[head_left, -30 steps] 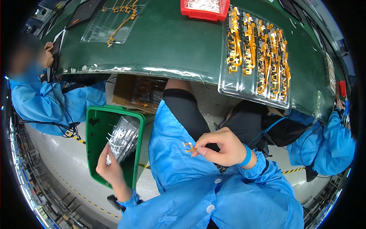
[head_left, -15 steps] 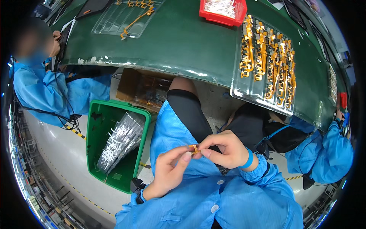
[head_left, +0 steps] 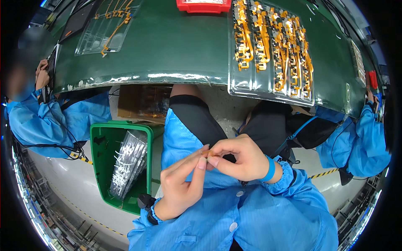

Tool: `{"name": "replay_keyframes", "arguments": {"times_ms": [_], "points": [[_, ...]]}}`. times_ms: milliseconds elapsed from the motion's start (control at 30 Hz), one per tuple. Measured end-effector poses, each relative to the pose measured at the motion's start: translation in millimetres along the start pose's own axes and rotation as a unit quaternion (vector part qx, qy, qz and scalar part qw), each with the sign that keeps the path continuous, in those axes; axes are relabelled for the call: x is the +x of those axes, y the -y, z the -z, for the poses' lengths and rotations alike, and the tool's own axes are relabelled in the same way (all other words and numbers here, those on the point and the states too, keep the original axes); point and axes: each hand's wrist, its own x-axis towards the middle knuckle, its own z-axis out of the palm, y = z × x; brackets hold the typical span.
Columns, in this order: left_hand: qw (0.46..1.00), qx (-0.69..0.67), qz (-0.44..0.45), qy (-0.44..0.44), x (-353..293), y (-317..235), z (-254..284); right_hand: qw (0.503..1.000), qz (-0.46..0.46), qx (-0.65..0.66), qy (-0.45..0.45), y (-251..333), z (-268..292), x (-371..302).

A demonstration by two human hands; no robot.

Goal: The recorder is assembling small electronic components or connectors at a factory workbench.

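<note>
My two hands meet above my lap, fingertips together. Between them is a small orange flex cable [head_left: 204, 154], almost wholly covered by the fingers; only a sliver shows. My left hand [head_left: 183, 180] pinches it between thumb and fingers from the left. From the right, my right hand [head_left: 244, 160], with a blue band at the wrist, pinches it with thumb and curled forefinger. On the green table ahead, a clear tray [head_left: 268, 95] carries rows of similar orange flex cables [head_left: 261, 39] with dark and silvery parts.
A red bin [head_left: 204, 8] stands at the table's far middle. Another clear tray [head_left: 86, 47] holds a few orange cables at far left. Below left is a green bin [head_left: 150, 167] with clear plastic trays, near a cardboard box [head_left: 125, 100]. Blue-clothed co-workers sit on both sides.
My view has shifted, so the table's contents sit higher and further left. My fingers have closed in over the flex cable, which showed as a bent orange strip before.
</note>
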Motion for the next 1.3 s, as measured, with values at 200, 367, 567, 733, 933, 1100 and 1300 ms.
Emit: {"name": "replay_keyframes", "arguments": {"times_ms": [200, 367, 567, 733, 933, 1100, 1300], "points": [[0.999, 0.045, -0.009, 0.003, 0, -5, -1, 0.999, -0.010, -0.010, 0.037, 2, 3, -1], [0.999, 0.035, 0.006, -0.001, -1, -8, -2, 0.999, -0.008, -0.029, 0.033, 4, 3, -2], [0.999, 0.039, 0.024, -0.007, -4, -12, -2, 1.000, 0.002, -0.008, 0.014, 4, -1, -4], [0.999, 0.041, 0.020, -0.017, -6, -11, -3, 1.000, 0.005, 0.023, 0.001, 6, -5, -6], [0.999, 0.024, 0.021, -0.016, -5, -6, -3, 1.000, 0.024, 0.006, -0.006, -2, -6, -5], [0.994, -0.074, 0.075, -0.001, -4, 4, 0, 0.999, 0.040, -0.035, -0.012, -1, -3, -4], [0.996, -0.063, 0.062, 0.020, -1, 4, 1, 0.997, 0.059, -0.047, -0.001, -2, 0, -6]]}}
